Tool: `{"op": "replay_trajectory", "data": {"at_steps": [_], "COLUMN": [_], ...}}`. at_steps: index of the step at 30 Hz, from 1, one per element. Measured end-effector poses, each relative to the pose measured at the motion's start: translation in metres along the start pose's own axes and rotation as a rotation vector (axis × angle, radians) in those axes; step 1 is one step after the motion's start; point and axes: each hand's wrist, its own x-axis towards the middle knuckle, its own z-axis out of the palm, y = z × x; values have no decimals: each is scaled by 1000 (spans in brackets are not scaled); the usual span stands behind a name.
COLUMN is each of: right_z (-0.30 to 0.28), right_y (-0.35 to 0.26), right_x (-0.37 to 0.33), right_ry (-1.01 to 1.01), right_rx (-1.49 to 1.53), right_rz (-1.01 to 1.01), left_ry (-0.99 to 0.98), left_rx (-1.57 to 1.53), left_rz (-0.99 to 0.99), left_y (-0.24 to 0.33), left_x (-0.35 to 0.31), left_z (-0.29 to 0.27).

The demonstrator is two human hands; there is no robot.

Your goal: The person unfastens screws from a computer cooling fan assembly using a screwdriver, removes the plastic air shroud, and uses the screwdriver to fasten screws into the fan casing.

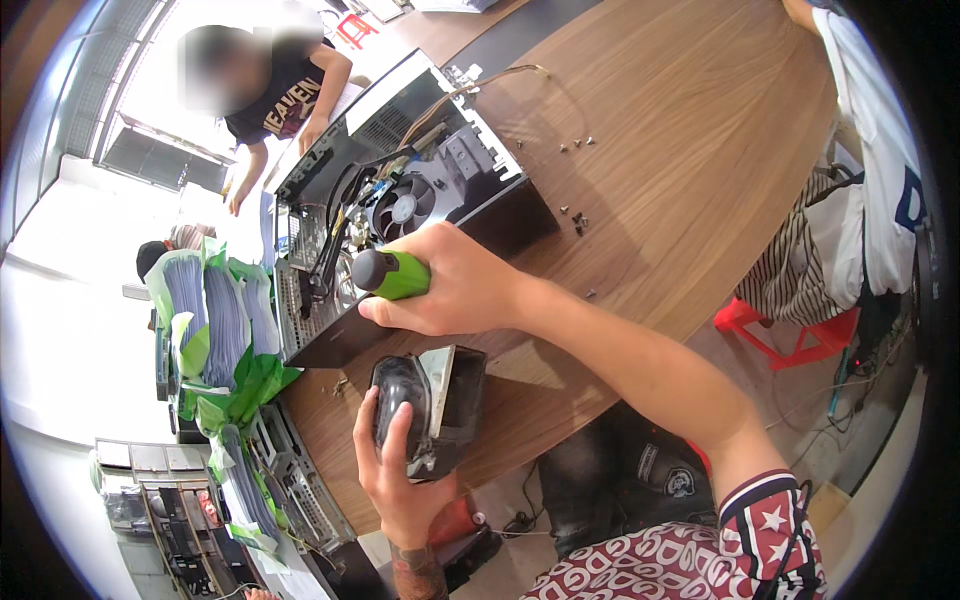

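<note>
My right hand [462,280] is wrapped round the green and black handle of a screwdriver [400,275]; its shaft is hidden. That hand is beside the near edge of an opened computer case [515,215], which lies on its side. Inside the case are a round cooling fan [403,207], a metal drive bay [465,155] and bundled cables [345,200]. Lower down, my left hand [400,485] grips a black plastic housing [400,395] with a rounded side and a rectangular opening. The housing is close to the table edge, apart from the case.
Loose screws [577,218] lie on the wooden table [690,130] right of the case, more near its lower corner. Stacks of paper in green wrapping [225,320] stand on the left. Another person [290,100] leans in beyond the case. A red stool [790,335] is at right.
</note>
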Motion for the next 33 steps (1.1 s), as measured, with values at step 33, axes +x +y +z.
{"op": "replay_trajectory", "data": {"at_steps": [33], "right_z": [-6], "right_y": [-1], "right_x": [4], "right_ry": [-40], "right_rx": [20], "right_rz": [22], "left_ry": [292], "left_rx": [-1136], "left_rz": [-877], "left_y": [-68], "left_x": [-48], "left_z": [15]}}
